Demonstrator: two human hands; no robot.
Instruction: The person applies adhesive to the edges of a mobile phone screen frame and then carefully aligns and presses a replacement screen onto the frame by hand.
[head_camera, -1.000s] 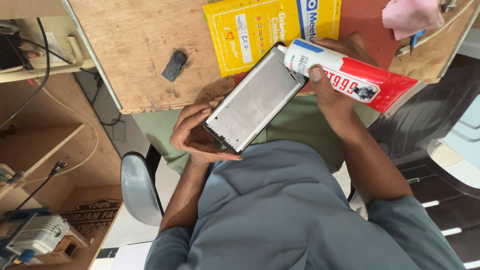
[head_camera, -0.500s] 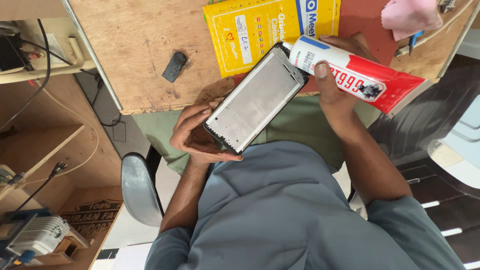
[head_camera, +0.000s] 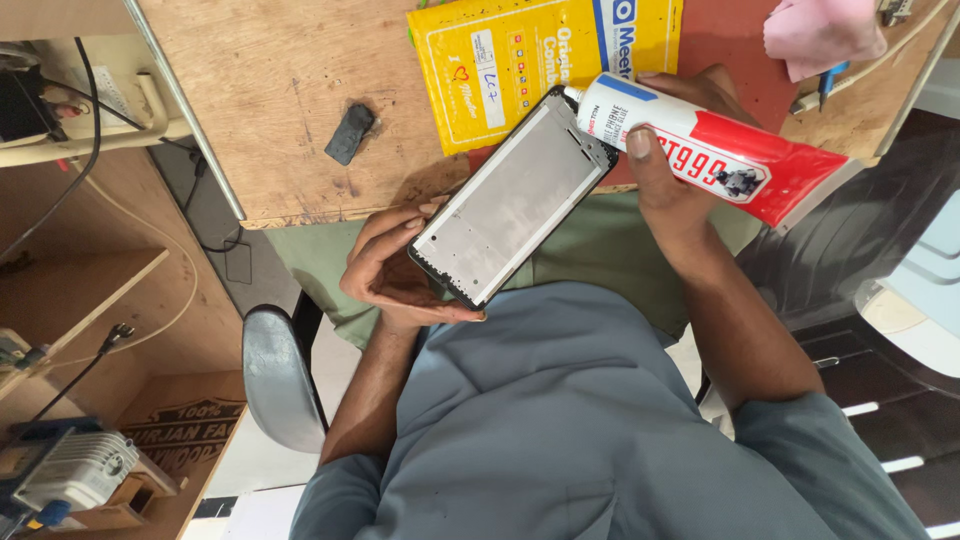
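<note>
The person wears a grey-blue shirt (head_camera: 590, 420) with short sleeves (head_camera: 830, 450) (the cuffs end above the elbows), of plain cloth with a few small dark specks. Olive-green trousers (head_camera: 600, 240) show below it. Both forearms and hands are bare, with no watch or rings visible.

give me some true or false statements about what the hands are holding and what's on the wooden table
1. The left hand cradles the flat grey phone frame. True.
2. The right hand holds a green bottle. False: it holds a white and red adhesive tube.
3. The tube's nozzle is at the frame's top edge. True.
4. The small black rubbery piece rests on the frame. False: it lies apart on the wooden table.
5. A yellow printed packet lies on the table. True.
</note>
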